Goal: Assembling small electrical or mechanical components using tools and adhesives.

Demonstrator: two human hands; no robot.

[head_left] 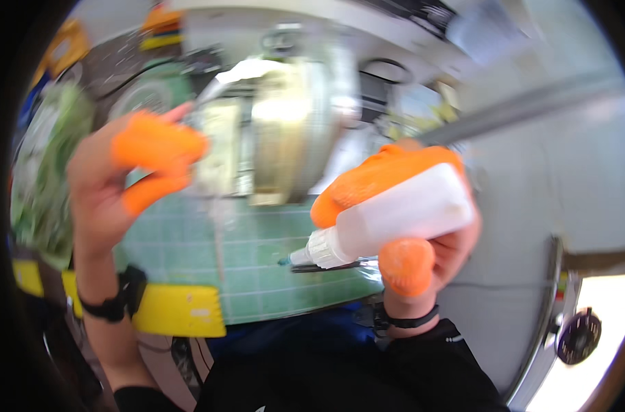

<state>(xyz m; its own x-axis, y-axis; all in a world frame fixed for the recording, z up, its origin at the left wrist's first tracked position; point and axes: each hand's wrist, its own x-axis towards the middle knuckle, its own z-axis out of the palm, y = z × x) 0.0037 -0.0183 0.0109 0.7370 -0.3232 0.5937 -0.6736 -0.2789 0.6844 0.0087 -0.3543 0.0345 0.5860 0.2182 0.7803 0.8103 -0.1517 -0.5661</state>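
Observation:
My right hand (422, 206), with orange covers on its fingers and thumb, is wrapped round a translucent white squeeze bottle (401, 213). The bottle tilts so its narrow nozzle, with a teal tip, points down and left over the green cutting mat (257, 295). A thin dark tool (326, 266) shows just under the nozzle; whether the same hand holds it I cannot tell. On the left, my left hand (144, 165), also orange-covered, is raised with fingers bent and thumb tip against them. Anything between them is hidden by blur.
Beyond the mat's middle stands a blurred shiny, brass-coloured round device (281, 130). A green plastic bag (48, 172) lies far left. A yellow flat piece (178, 309) sits at the near left edge. At the right is a grey surface (525, 185), with a black dial (579, 336) below.

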